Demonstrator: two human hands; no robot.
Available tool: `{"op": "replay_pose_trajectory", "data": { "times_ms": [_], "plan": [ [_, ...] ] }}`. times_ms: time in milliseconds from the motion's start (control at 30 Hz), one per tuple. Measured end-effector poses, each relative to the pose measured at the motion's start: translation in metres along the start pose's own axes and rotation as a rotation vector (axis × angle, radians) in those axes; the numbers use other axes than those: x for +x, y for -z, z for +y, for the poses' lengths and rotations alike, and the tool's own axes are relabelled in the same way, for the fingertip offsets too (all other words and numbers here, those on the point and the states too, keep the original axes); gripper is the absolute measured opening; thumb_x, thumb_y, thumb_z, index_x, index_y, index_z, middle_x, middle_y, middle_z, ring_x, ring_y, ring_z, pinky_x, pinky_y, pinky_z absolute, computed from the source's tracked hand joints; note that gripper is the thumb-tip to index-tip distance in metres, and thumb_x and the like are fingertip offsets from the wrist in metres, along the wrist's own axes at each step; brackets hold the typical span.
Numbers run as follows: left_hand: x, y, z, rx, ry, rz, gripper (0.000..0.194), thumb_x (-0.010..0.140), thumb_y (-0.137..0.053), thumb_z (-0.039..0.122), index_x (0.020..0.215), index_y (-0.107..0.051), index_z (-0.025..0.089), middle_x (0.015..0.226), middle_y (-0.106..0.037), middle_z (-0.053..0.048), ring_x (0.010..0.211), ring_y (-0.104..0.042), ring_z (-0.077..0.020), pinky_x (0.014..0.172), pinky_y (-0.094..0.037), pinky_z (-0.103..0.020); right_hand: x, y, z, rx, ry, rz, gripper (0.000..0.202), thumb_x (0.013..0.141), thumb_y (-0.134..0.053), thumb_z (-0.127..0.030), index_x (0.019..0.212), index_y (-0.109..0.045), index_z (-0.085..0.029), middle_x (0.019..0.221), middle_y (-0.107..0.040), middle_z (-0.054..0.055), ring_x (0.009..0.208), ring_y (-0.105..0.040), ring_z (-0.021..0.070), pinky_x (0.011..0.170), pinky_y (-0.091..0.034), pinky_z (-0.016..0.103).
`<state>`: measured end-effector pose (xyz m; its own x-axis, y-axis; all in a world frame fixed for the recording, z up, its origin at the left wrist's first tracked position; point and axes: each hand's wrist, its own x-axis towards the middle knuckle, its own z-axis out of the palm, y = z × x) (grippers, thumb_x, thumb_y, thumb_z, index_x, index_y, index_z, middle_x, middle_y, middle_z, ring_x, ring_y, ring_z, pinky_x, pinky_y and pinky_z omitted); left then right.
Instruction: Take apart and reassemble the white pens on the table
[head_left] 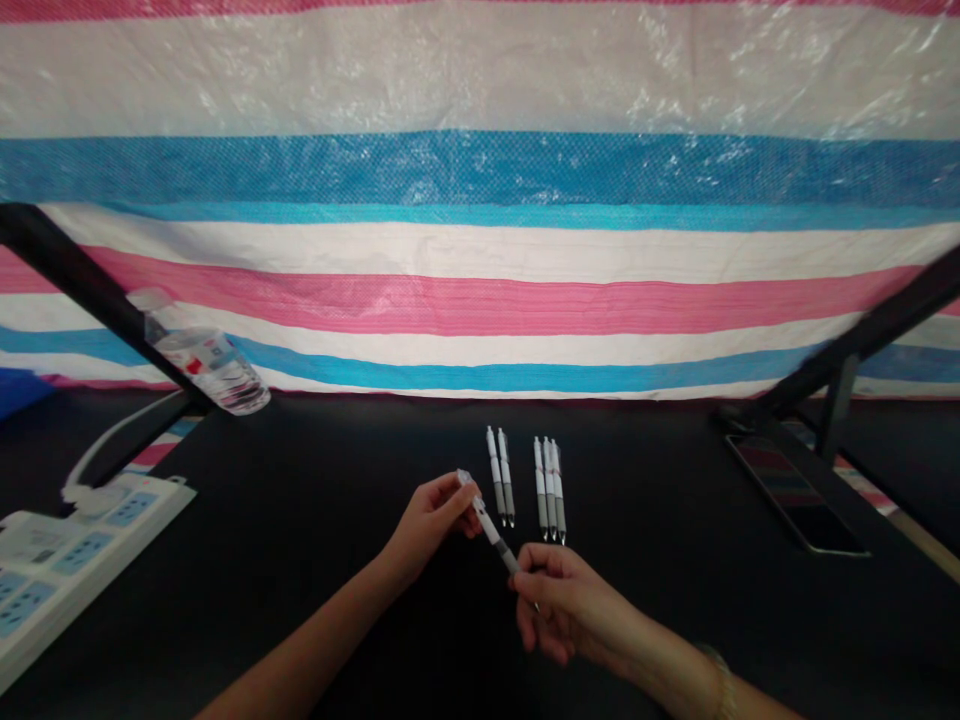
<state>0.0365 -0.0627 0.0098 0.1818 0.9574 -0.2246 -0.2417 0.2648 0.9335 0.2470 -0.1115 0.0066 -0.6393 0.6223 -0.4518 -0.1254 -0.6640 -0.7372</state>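
A white pen with a grey grip (493, 533) slants between my two hands above the black table. My left hand (433, 520) pinches its upper, clip end between thumb and fingers. Around the grip near the tip, my right hand (562, 598) is closed, hiding part of the pen's lower end. Just beyond, two similar white and grey pens (500, 475) lie side by side, tips toward me. To their right is a bundle of three more such pens (550, 488), close together with a thin reddish band or marking across them.
On the left are a white power strip (97, 560) with a plugged-in adapter and a water bottle (214, 365) behind a black bar. A phone (795, 495) lies on the right near another black support (862, 345). A striped plastic sheet (480, 300) hangs behind the table.
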Motion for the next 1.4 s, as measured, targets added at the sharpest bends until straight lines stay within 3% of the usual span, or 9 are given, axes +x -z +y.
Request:
{"op": "replay_pose_trajectory", "data": {
  "times_ms": [233, 500, 667, 800, 1033, 1233, 1300, 1400],
  "plan": [
    [-0.0026, -0.0001, -0.0033, 0.019, -0.013, -0.008, 0.033, 0.075, -0.081, 0.044, 0.083, -0.068, 0.015, 0.063, -0.066, -0.002, 0.056, -0.062, -0.0139, 0.052, -0.048, -0.023, 0.0027, 0.0007, -0.0004, -0.064, 0.035, 0.101, 0.047, 0.076, -0.075, -0.056, 0.083, -0.046, -0.020, 0.054, -0.065, -0.003, 0.030, -0.042, 0.0042, 0.033, -0.017, 0.015],
    [-0.0050, -0.0018, -0.0020, -0.014, -0.026, -0.117, 0.030, 0.079, -0.078, 0.043, 0.082, -0.068, 0.015, 0.066, -0.066, -0.002, 0.058, -0.062, -0.0136, 0.054, -0.049, -0.024, 0.0050, 0.0048, 0.0068, 0.053, -0.014, -0.055, 0.053, 0.078, -0.068, -0.065, 0.088, -0.057, -0.014, 0.054, -0.063, -0.001, 0.031, -0.042, 0.0050, 0.034, -0.019, 0.018],
    [-0.0048, -0.0015, -0.0003, -0.046, -0.022, -0.044, 0.031, 0.077, -0.080, 0.043, 0.083, -0.068, 0.015, 0.063, -0.065, -0.001, 0.057, -0.061, -0.0128, 0.054, -0.047, -0.022, 0.0021, 0.0004, 0.0029, -0.007, 0.015, -0.037, 0.057, 0.085, -0.058, -0.069, 0.105, -0.049, -0.017, 0.068, -0.073, 0.006, 0.038, -0.058, 0.0113, 0.034, -0.028, 0.016],
    [-0.0047, -0.0013, -0.0018, -0.049, -0.038, -0.002, 0.032, 0.076, -0.081, 0.043, 0.086, -0.069, 0.015, 0.064, -0.066, -0.001, 0.058, -0.062, -0.0129, 0.055, -0.047, -0.022, 0.0017, -0.0015, 0.0001, -0.069, 0.040, 0.025, 0.051, 0.079, -0.070, -0.061, 0.092, -0.039, -0.022, 0.062, -0.070, 0.001, 0.037, -0.058, 0.0113, 0.031, -0.026, 0.013],
    [-0.0049, -0.0002, -0.0034, 0.028, -0.073, -0.040, 0.029, 0.081, -0.076, 0.043, 0.085, -0.068, 0.015, 0.064, -0.065, -0.001, 0.059, -0.062, -0.0134, 0.055, -0.048, -0.023, 0.0029, -0.0030, -0.0009, -0.110, 0.066, 0.083, 0.050, 0.077, -0.073, -0.058, 0.089, -0.041, -0.022, 0.064, -0.071, 0.000, 0.034, -0.057, 0.0096, 0.029, -0.031, 0.013],
    [-0.0033, 0.0010, -0.0024, 0.029, -0.068, -0.032, 0.034, 0.080, -0.077, 0.046, 0.085, -0.066, 0.014, 0.063, -0.065, -0.001, 0.058, -0.061, -0.0133, 0.055, -0.048, -0.023, 0.0046, 0.0007, 0.0046, -0.054, 0.050, 0.089, 0.058, 0.081, -0.058, -0.074, 0.084, -0.052, -0.016, 0.058, -0.069, 0.005, 0.034, -0.056, 0.0099, 0.029, -0.028, 0.014],
    [-0.0027, 0.0010, -0.0025, 0.022, -0.061, -0.040, 0.036, 0.079, -0.077, 0.048, 0.085, -0.066, 0.014, 0.063, -0.065, -0.001, 0.058, -0.061, -0.0133, 0.054, -0.048, -0.023, 0.0039, 0.0003, 0.0043, -0.039, 0.037, 0.064, 0.066, 0.083, -0.052, -0.077, 0.091, -0.057, -0.012, 0.059, -0.070, 0.007, 0.035, -0.057, 0.0103, 0.031, -0.031, 0.015],
    [-0.0020, 0.0016, -0.0035, 0.034, -0.074, -0.029, 0.035, 0.080, -0.077, 0.047, 0.086, -0.066, 0.014, 0.064, -0.066, -0.001, 0.058, -0.062, -0.0132, 0.055, -0.048, -0.023, 0.0028, -0.0011, 0.0019, -0.062, 0.056, 0.080, 0.059, 0.080, -0.064, -0.069, 0.104, -0.052, -0.016, 0.063, -0.071, 0.003, 0.036, -0.057, 0.0103, 0.032, -0.032, 0.015]
  ]
}}
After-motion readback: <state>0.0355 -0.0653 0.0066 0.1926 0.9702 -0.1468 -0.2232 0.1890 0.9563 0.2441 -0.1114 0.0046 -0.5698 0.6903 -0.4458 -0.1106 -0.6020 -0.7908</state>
